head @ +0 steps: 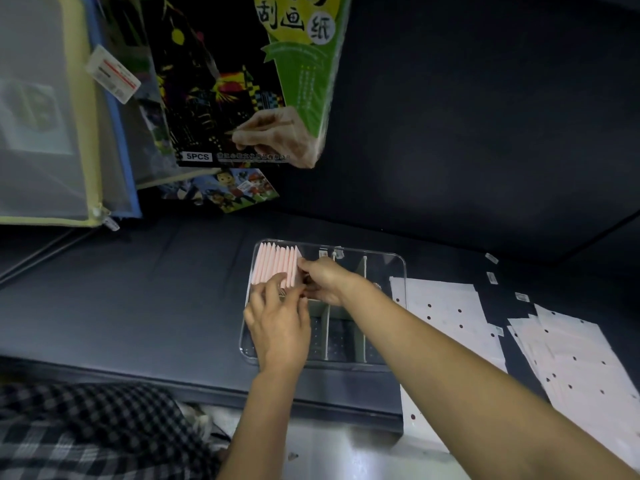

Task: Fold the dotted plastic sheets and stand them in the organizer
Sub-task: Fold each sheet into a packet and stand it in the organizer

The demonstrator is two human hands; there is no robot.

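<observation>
Sheets of thin dotted plastic lie in loose, overlapping stacks (568, 355) on the dark tabletop (138, 299), to the right of a clear organizer (398, 265) with upright dividers, and one stack partly overhangs the front edge. A row of folded pink sheets (275, 263) already stands on edge in the organizer's far left compartment, packed side by side. Both hands work at the near end of that row: the left hand (277, 327) has its fingers spread and pressed against the folded pieces, while the right hand (323, 277) pinches what looks like the newest folded sheet at the row's right side, though how firmly it grips is hard to tell. The sheets look very light, limp and slick, likely to spring open or slide, so a pinch along the folded crease, with the other hand bracing the row, seems the surest hold.
</observation>
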